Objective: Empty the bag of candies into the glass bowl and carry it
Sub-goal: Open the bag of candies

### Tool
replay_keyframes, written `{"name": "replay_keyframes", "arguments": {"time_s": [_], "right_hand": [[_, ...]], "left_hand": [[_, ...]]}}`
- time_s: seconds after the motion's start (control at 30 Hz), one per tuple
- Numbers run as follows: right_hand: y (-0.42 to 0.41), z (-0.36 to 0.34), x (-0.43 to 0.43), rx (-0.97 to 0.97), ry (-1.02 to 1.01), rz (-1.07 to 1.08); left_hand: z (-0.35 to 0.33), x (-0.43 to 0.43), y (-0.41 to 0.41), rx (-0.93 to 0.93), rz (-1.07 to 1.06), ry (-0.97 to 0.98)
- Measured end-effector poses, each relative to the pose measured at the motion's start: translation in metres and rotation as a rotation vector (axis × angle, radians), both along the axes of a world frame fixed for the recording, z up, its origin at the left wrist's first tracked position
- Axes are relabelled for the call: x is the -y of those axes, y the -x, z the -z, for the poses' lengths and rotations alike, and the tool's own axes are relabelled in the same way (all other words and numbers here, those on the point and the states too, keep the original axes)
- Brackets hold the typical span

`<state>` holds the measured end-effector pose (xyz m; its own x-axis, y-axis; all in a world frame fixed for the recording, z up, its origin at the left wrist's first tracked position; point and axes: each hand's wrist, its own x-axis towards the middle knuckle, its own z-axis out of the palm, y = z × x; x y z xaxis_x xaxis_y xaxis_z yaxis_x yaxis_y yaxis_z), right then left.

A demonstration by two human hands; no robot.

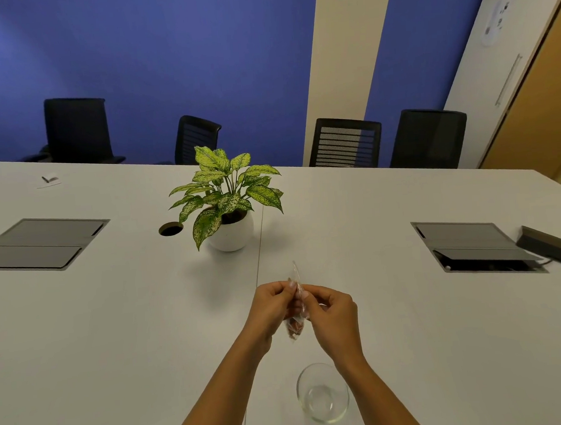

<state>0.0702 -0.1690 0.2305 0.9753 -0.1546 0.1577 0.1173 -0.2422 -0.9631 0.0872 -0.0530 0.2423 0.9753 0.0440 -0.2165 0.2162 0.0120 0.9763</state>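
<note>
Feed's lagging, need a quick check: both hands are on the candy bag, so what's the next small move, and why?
Probably pull the top open: left hand and right hand pinch the candy bag at its top, candies still inside, glass bowl empty.

Two bare hands meet above a white conference table, the left hand and right hand both pinching the top of a small clear bag of candies that hangs between them, brownish sweets gathered at its bottom. A glass bowl stands empty on the table nearer the person, just beside the right forearm. Beyond the hands, a leafy potted plant sits in a white pot at mid-table, and four black chairs line the far edge against a blue wall.
</note>
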Motion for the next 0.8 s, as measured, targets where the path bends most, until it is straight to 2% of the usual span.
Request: {"name": "replay_keyframes", "arguments": {"time_s": [0.53, 0.8], "right_hand": [[0.0012, 0.0017, 0.0001, -0.014, 0.063, -0.041], [0.0062, -0.0029, -0.0037, -0.011, -0.004, -0.027]], "left_hand": [[-0.0003, 0.0057, -0.0006, -0.001, -0.100, 0.055], [-0.0002, 0.0055, 0.0027, 0.001, -0.113, 0.106]]}}
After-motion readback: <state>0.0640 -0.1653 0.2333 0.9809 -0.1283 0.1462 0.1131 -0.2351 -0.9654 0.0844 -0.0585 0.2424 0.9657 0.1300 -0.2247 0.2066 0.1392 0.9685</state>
